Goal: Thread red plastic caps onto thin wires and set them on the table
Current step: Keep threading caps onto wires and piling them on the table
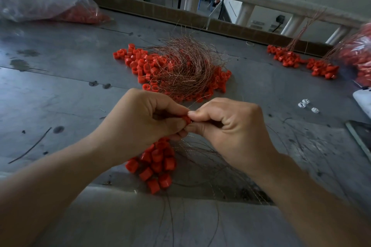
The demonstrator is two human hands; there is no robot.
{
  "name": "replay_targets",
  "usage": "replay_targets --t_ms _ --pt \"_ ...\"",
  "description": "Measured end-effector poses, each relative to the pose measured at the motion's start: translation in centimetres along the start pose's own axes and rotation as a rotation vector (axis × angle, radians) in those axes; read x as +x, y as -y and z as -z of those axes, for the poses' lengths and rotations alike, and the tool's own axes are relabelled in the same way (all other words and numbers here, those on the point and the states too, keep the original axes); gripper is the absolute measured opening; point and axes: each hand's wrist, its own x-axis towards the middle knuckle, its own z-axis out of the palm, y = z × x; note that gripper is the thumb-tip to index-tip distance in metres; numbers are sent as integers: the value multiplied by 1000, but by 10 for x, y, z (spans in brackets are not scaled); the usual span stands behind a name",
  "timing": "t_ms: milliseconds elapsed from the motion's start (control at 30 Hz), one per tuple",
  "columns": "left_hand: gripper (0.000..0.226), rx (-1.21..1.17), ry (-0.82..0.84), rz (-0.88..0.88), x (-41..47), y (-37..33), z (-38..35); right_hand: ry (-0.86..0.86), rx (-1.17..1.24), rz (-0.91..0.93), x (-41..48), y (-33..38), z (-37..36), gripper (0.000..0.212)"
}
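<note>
Both hands on one red cap above the table.

We note the left hand [148, 118] and right hand [226, 124] pinching the red cap [187, 120] with curled fingertips above the grey table [60, 90]; a thin wire [193, 104] is near it.

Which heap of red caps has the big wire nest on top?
The middle heap; a coppery wire nest covers it. The near heap and right heap have only thin strands.

Two hands [140, 118] [230, 126], three white pieces [302, 104], two plastic bags [46, 2]
</note>
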Motion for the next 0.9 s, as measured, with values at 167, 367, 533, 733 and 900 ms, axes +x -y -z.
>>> replay_targets --t_ms 167,367,533,733,900 --pt "32 -22 26 14 0 -2 3 19 67 -63 1 1 2 19" --pt "30 -137 59 75 0 0 3 29 129 -118 2 3 4 21" --pt "32 -205 123 130 0 -3 5 15 143 -87 1 4 4 21" --pt "31 -274 149 149 0 -6 5 26 275 -137 3 3 7 23" --pt "42 -327 253 164 0 -6 10 166 355 -210 4 5 10 31"
